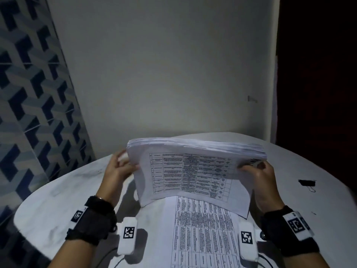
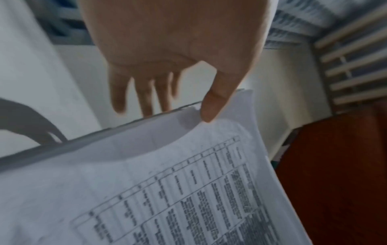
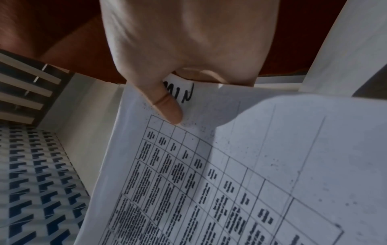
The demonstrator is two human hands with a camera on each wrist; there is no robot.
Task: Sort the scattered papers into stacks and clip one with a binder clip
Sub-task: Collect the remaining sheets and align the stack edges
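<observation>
A thick stack of printed papers [image 1: 185, 171] stands tilted on its lower edge above the white table [image 1: 58, 194], table grids facing me. My left hand [image 1: 117, 169] holds its left edge; in the left wrist view the thumb [image 2: 213, 106] lies on the front sheet [image 2: 146, 182] and the fingers reach behind. My right hand [image 1: 258, 171] pinches the right edge, thumb [image 3: 167, 107] on the front sheet [image 3: 230, 165], fingers curled behind. Another printed sheet [image 1: 202, 233] lies flat under the stack. A black binder clip [image 1: 307, 183] rests on the table to the right, apart from both hands.
The round table's far edge meets a plain white wall [image 1: 164, 74]. A blue patterned tiled wall [image 1: 29, 93] runs along the left, and a dark doorway [image 1: 318, 74] stands on the right. Bare tabletop shows on the left and around the clip.
</observation>
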